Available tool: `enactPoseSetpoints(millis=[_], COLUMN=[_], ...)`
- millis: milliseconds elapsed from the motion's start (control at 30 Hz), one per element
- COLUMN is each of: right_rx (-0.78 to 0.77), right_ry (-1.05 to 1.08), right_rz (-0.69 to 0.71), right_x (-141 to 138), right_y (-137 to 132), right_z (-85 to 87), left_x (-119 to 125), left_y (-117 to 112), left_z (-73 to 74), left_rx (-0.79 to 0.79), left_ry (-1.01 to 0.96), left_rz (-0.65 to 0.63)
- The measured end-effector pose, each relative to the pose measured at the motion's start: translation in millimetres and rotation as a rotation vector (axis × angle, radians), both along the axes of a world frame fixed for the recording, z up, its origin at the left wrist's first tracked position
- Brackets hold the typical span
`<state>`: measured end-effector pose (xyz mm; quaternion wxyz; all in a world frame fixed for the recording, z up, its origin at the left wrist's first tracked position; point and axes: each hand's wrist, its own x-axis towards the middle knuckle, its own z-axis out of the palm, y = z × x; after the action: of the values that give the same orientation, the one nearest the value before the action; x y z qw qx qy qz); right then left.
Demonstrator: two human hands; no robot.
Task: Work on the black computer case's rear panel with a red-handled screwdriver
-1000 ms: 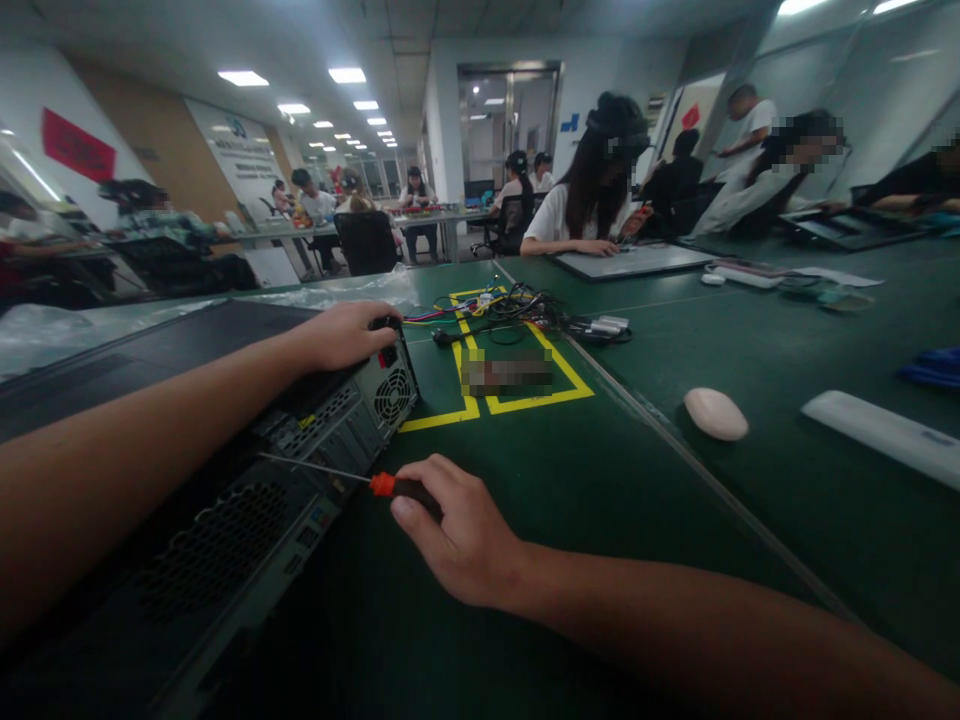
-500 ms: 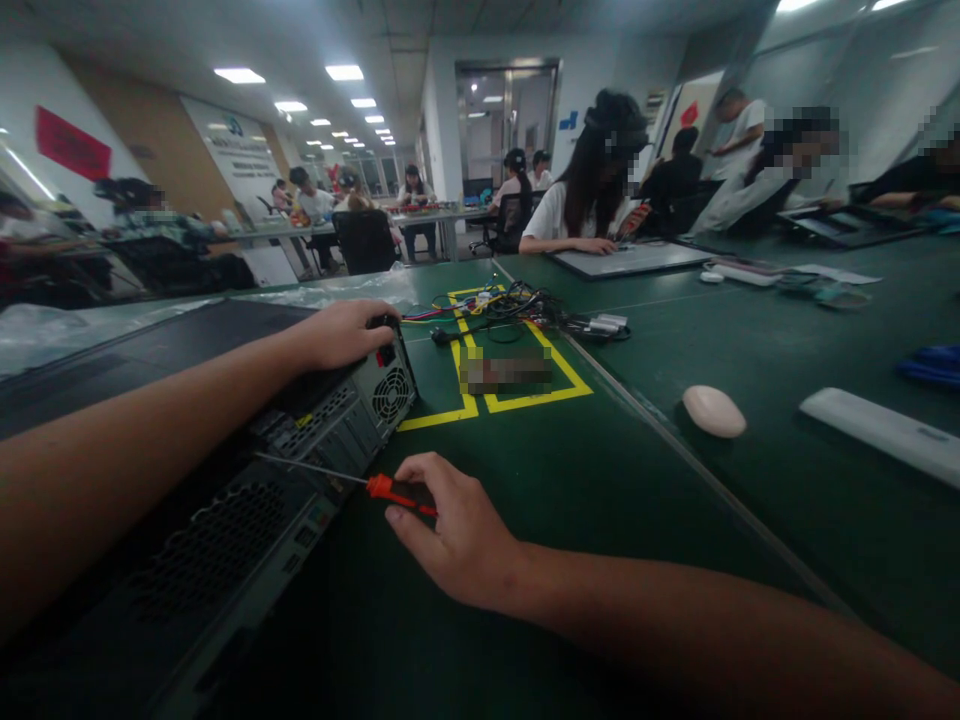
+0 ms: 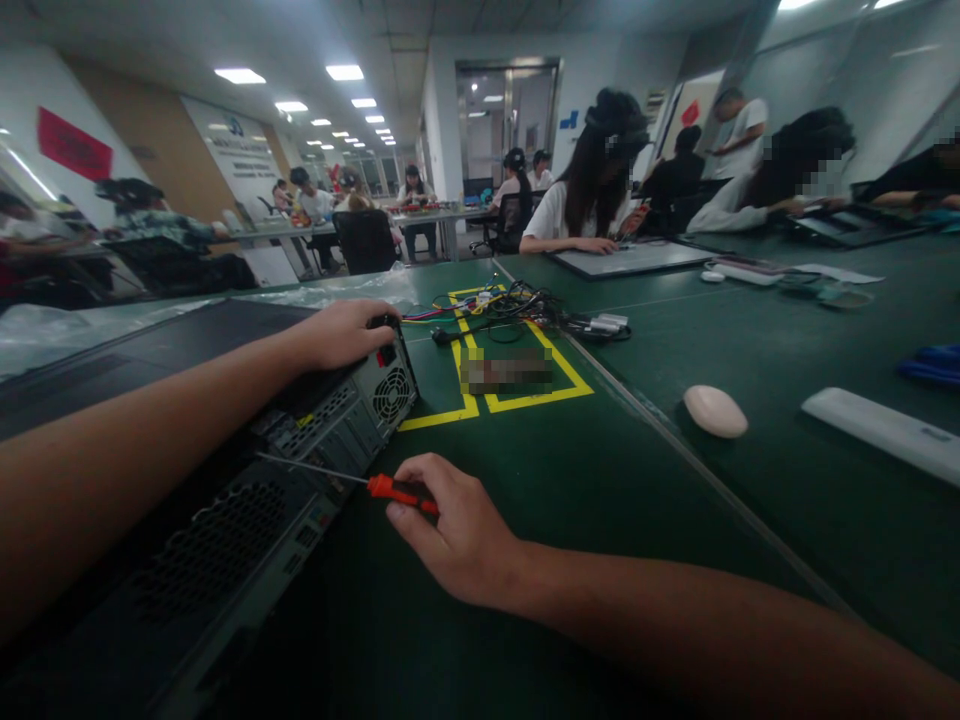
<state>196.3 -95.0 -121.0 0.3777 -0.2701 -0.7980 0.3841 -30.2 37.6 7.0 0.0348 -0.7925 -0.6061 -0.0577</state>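
Observation:
A black desktop computer case (image 3: 225,520) lies on its side on the green table (image 3: 600,480), its rear panel with a fan grille facing me. My left hand (image 3: 345,335) rests on the case's top far corner, fingers curled over the edge. My right hand (image 3: 457,535) is closed around the red handle of a screwdriver (image 3: 375,485). The thin metal shaft points left, and its tip touches the rear panel of the case.
A yellow taped square (image 3: 517,400) holds a tangle of cables (image 3: 510,305). A white mouse (image 3: 715,411) and a white keyboard (image 3: 877,430) lie to the right. Several people sit working at the tables beyond.
My right hand's fingers shift slightly on the screwdriver handle, as if turning it. My left hand stays on the case.

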Motion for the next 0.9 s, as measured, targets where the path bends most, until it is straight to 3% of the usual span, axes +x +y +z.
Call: enactPoseSetpoints(millis=[900], right_rx=[0.040], right_ry=[0.014], right_rz=[0.001], right_x=[-0.5], right_y=[0.2], right_z=[-4.4], left_x=[-0.7], left_y=[0.4], left_z=[-1.1], left_rx=[0.015], left_ry=[0.001], left_rz=[-0.009])
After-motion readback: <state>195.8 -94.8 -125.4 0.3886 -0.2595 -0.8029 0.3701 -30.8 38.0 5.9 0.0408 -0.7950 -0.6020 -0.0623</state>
